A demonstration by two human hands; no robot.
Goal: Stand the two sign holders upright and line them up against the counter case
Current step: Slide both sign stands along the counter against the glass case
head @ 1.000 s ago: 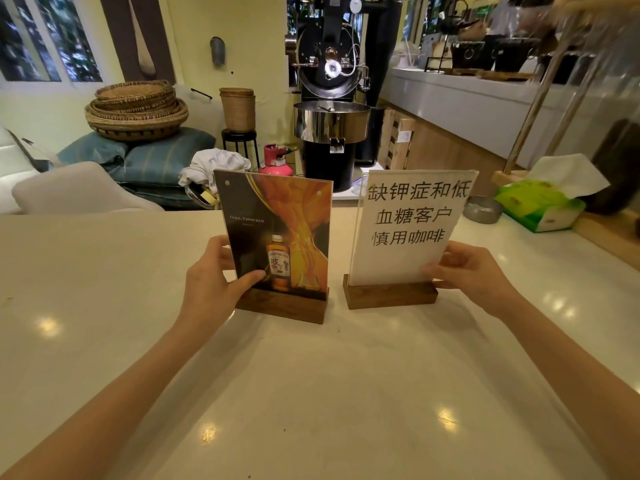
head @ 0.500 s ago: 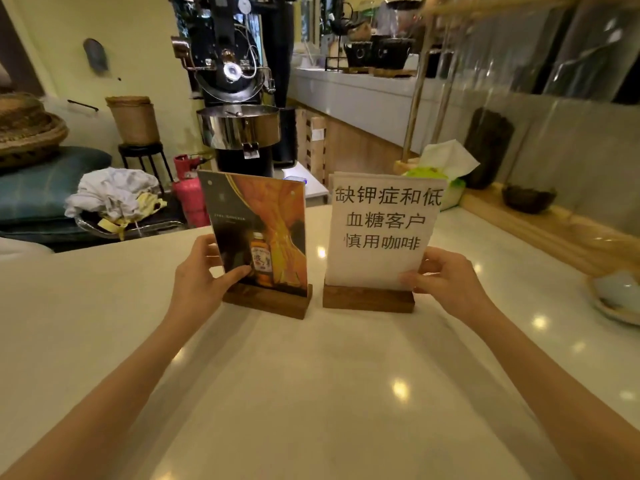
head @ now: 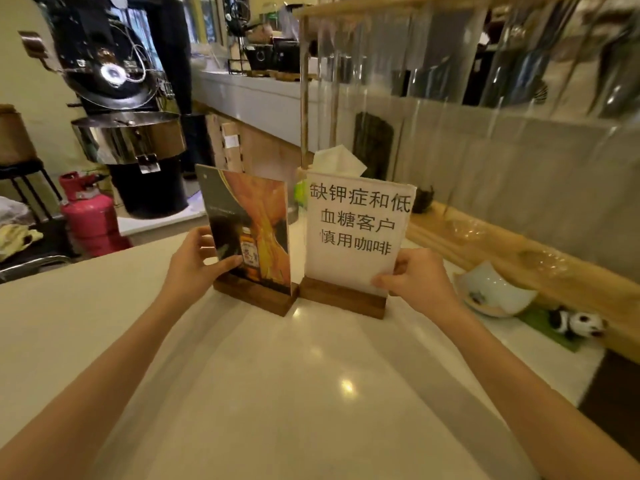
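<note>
Two sign holders stand upright side by side on the white counter (head: 242,393), each a clear panel in a dark wooden base. The left one, the bottle advert sign holder (head: 256,230), is gripped at its left edge by my left hand (head: 197,268). The right one, the white text sign holder (head: 356,233), is gripped at its lower right corner by my right hand (head: 419,278). Their wooden bases nearly touch. The glass counter case (head: 485,140) with its light wooden base rail (head: 502,251) runs along the right, apart from the signs.
A white ceramic dish (head: 491,289) and a small panda figure (head: 575,323) on a green mat lie beside the case rail at the right. A tissue box (head: 336,164) sits behind the signs. A coffee roaster (head: 117,98) and a red gas cylinder (head: 91,216) stand beyond the counter's far edge.
My view has swung to the right, bringing the glass case, dish and panda into sight. Both hands keep their grip, and the two signs now stand closer together.
</note>
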